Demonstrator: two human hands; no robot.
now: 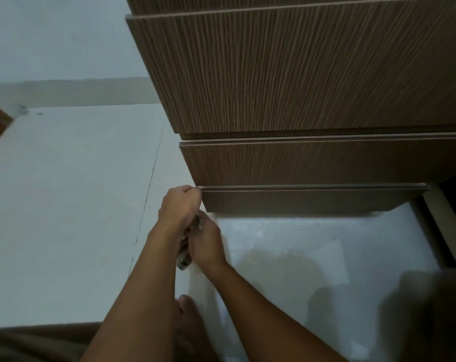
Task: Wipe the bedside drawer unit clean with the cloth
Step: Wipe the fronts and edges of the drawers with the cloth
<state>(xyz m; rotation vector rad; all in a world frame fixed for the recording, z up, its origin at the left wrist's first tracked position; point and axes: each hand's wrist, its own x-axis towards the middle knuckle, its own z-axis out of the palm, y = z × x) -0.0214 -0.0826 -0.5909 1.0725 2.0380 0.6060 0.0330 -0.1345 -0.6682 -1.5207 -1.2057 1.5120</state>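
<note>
At the bottom left corner of the drawer unit, I see my left hand with its fingers curled tight round the top corner of the lowest drawer front. Just below it, touching its wrist, my right hand is closed round the bunched grey cloth, which shows between the two hands, off the wood. Both hang above the pale floor, with a bare foot beneath my forearms.
</note>
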